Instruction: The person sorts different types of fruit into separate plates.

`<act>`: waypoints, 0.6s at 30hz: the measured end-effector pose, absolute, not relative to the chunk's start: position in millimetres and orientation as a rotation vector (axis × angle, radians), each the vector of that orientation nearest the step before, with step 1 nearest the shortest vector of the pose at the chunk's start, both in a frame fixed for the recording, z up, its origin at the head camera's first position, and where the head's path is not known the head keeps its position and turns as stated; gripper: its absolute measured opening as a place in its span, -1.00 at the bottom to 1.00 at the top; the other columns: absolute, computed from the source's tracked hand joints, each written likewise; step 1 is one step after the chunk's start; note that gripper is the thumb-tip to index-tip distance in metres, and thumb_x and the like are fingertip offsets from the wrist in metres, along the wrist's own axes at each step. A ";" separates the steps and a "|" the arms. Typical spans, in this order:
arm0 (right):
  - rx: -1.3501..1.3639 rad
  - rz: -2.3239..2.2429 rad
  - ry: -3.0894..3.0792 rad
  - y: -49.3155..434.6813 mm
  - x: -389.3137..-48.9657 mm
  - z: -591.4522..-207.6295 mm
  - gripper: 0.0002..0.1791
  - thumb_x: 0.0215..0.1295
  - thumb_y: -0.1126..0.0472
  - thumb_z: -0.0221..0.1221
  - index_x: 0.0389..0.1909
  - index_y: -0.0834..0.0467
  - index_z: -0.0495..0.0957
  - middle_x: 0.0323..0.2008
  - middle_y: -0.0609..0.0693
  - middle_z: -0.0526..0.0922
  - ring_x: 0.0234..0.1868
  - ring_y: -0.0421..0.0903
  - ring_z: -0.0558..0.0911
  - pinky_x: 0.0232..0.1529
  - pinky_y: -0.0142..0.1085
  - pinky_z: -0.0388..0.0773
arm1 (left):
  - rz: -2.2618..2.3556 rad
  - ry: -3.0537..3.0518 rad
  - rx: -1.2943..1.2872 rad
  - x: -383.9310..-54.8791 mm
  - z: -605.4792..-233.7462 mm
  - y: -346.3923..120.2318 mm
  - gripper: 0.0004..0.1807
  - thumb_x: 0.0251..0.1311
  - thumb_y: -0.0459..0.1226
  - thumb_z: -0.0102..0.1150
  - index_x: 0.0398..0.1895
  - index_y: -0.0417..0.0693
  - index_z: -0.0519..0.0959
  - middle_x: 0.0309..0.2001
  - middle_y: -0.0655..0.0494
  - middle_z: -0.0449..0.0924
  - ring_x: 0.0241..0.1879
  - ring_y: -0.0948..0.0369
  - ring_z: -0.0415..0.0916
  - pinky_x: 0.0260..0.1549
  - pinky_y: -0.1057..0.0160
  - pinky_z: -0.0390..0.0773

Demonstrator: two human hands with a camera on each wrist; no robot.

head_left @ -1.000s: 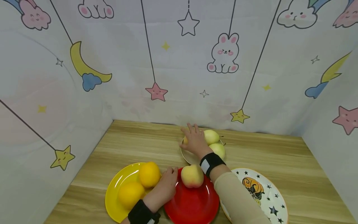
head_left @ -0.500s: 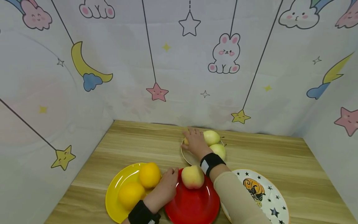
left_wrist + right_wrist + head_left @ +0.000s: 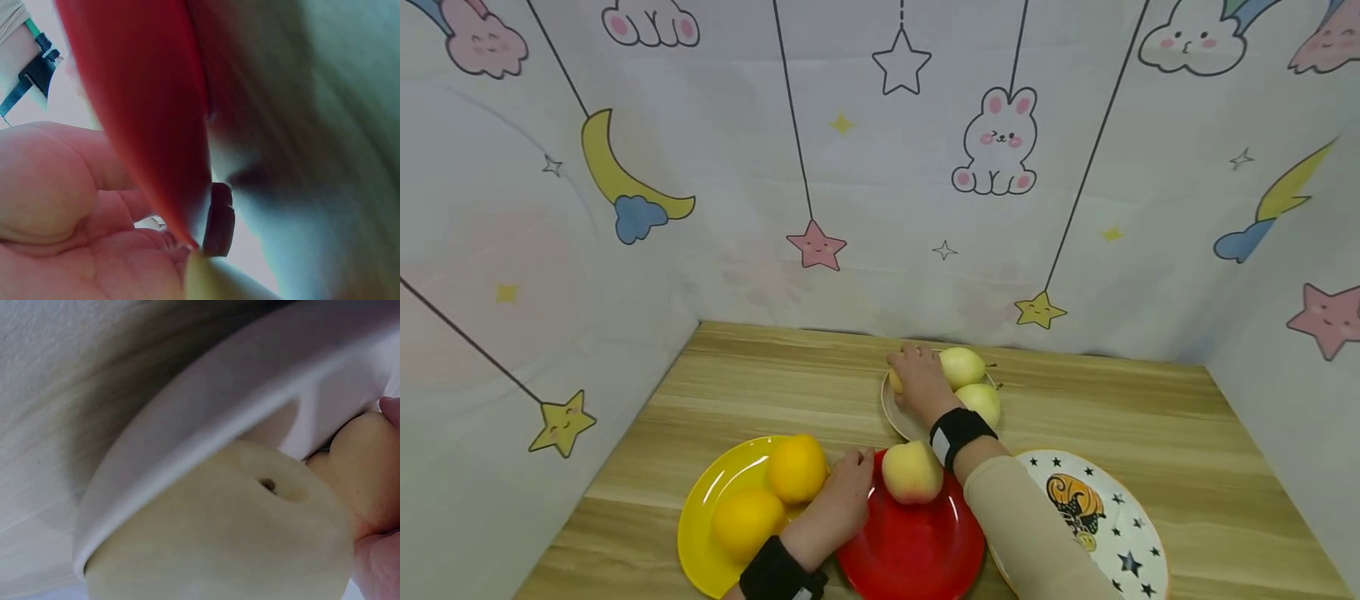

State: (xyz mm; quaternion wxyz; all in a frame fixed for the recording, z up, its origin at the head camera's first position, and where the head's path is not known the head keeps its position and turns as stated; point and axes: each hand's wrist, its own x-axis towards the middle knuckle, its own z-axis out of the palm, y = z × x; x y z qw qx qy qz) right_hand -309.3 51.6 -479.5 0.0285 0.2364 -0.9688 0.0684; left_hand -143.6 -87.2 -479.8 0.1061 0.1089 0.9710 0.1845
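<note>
My right hand (image 3: 922,383) reaches into a small pale bowl (image 3: 891,414) at the back. Its thumb and fingers grip a yellow peach with a reddish blush (image 3: 365,475), mostly hidden under the hand in the head view. Two yellow-green pears (image 3: 962,367) share the bowl, one of them large in the right wrist view. Nearer the front, my left hand (image 3: 847,492) holds the left rim of a red plate (image 3: 917,550), the rim passing between thumb and fingers in the left wrist view. Another peach (image 3: 912,472) sits at that plate's far side.
To the left is a yellow plate (image 3: 694,521) bearing two oranges (image 3: 748,521). A white plate with stars and a pumpkin print (image 3: 1123,529) lies right of the red one, partly under my right forearm. A printed cloth wall (image 3: 865,183) rises behind the wooden table (image 3: 775,358).
My right hand's fingers, spread above the bowl earlier, have come down and curled around the peach there. My left hand keeps its place at the red plate's rim.
</note>
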 end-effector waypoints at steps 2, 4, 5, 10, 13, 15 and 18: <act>0.721 0.195 -2.990 50.3 -309.7 -479.6 -0.31 0.03 0.07 0.38 0.23 0.00 0.38 0.23 0.12 0.35 0.26 0.21 0.28 0.26 0.10 0.20 | 0.547 2.863 0.319 -143.7 -479.5 -87.3 -0.35 0.07 -0.51 0.21 0.30 -0.34 0.30 -0.11 -0.13 0.37 -0.28 0.13 0.31 -0.19 0.21 0.55; 0.711 0.177 -2.997 49.6 -310.4 -480.0 -0.30 0.02 0.06 0.38 0.23 -0.01 0.38 0.23 0.11 0.35 0.25 0.20 0.29 0.26 0.09 0.20 | 0.554 2.860 0.310 -143.5 -479.2 -87.1 -0.34 0.07 -0.52 0.21 0.31 -0.33 0.29 -0.11 -0.13 0.37 -0.28 0.13 0.31 -0.19 0.22 0.55; 0.707 0.168 -3.001 49.5 -310.6 -480.3 -0.30 0.02 0.05 0.39 0.23 -0.02 0.38 0.23 0.10 0.35 0.25 0.20 0.29 0.26 0.08 0.20 | 0.559 2.857 0.305 -143.5 -479.3 -86.9 -0.34 0.07 -0.52 0.21 0.31 -0.32 0.29 -0.11 -0.13 0.37 -0.27 0.13 0.31 -0.19 0.21 0.55; 0.695 0.143 -2.997 49.8 -310.5 -481.3 -0.31 0.00 0.04 0.39 0.20 -0.03 0.39 0.21 0.08 0.36 0.23 0.17 0.30 0.24 0.07 0.22 | 0.582 2.837 0.272 -143.7 -479.2 -86.3 -0.32 0.08 -0.52 0.21 0.33 -0.28 0.27 -0.08 -0.12 0.38 -0.25 0.14 0.32 -0.14 0.18 0.58; 0.701 0.157 -2.994 50.1 -308.7 -479.3 -0.34 0.00 0.06 0.39 0.18 -0.02 0.40 0.19 0.09 0.38 0.22 0.18 0.30 0.23 0.08 0.22 | 0.578 2.841 0.285 -143.9 -478.8 -86.5 -0.33 0.09 -0.51 0.20 0.33 -0.29 0.28 -0.07 -0.13 0.38 -0.25 0.14 0.32 -0.13 0.17 0.57; 0.717 0.175 -2.994 50.1 -307.4 -477.4 -0.35 0.01 0.06 0.39 0.17 0.00 0.41 0.19 0.10 0.37 0.22 0.18 0.30 0.24 0.08 0.22 | 0.564 2.853 0.299 -144.0 -479.3 -86.6 -0.34 0.09 -0.52 0.20 0.32 -0.31 0.28 -0.09 -0.13 0.38 -0.26 0.14 0.32 -0.15 0.19 0.56; 0.751 0.207 -2.994 50.4 -306.3 -475.7 -0.35 0.02 0.08 0.38 0.18 0.02 0.41 0.18 0.11 0.38 0.22 0.19 0.31 0.25 0.09 0.21 | 0.549 2.864 0.306 -143.7 -480.0 -86.6 -0.36 0.11 -0.51 0.19 0.31 -0.32 0.29 -0.10 -0.14 0.37 -0.27 0.13 0.32 -0.17 0.19 0.55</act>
